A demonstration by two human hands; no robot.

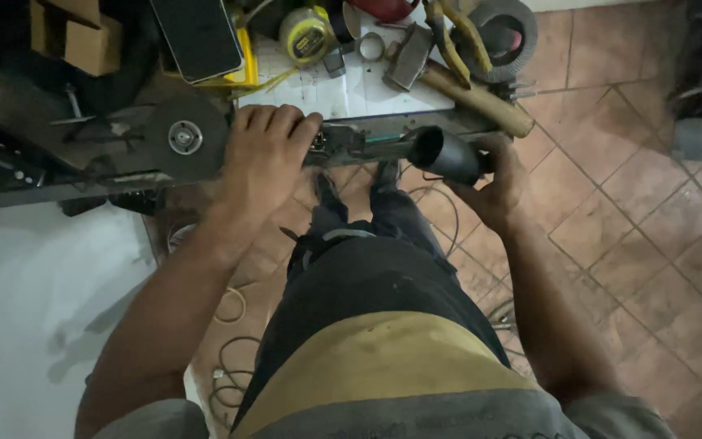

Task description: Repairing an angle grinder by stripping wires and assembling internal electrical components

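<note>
An angle grinder lies across the front of a cluttered workbench. Its grey cutting disc [185, 136] points left and its opened-up middle section [351, 145] shows inner parts. My left hand [263, 158] is wrapped over the grinder's head, just right of the disc. My right hand [493, 180] grips the black rear body shell [446, 154], which is round with a hollow end facing left. The shell sits at the grinder's tail, past the bench edge.
On the bench behind lie a hammer [448, 77], a yellow tape measure [306, 34], yellow-handled pliers [457, 32], a grinding wheel [504, 28], a black device [198, 36] and a cardboard box [91, 41]. A white sheet [343, 89] covers part of the bench. Cables [233, 370] lie on the tiled floor.
</note>
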